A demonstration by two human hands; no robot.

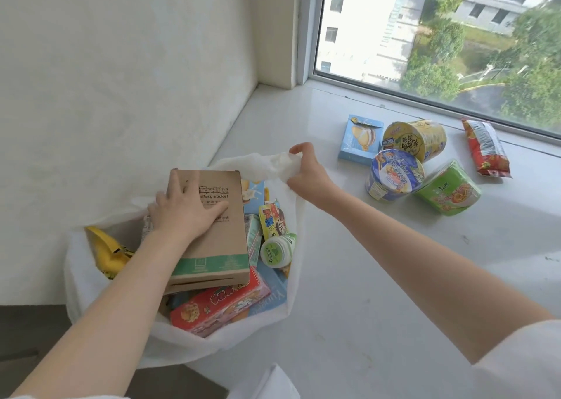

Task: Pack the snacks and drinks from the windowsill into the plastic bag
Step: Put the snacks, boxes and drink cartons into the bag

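My left hand (pixel 185 213) lies flat, fingers spread, on a brown cardboard socket box (pixel 212 231), pressing it down among the goods in the white plastic bag (pixel 179 350), probably to settle the load. My right hand (pixel 305 167) pinches a bunched handle of the bag, lifting the rim so the mouth stays open. Inside lie a red snack box (pixel 221 304), a small green-capped bottle (pixel 277 251) and a yellow packet (pixel 109 253). On the windowsill (pixel 364 277), unpacked: a blue box (pixel 359 140), three noodle cups (yellow (pixel 416 139), blue (pixel 393 175), green (pixel 449 190)) and a red packet (pixel 484 148).
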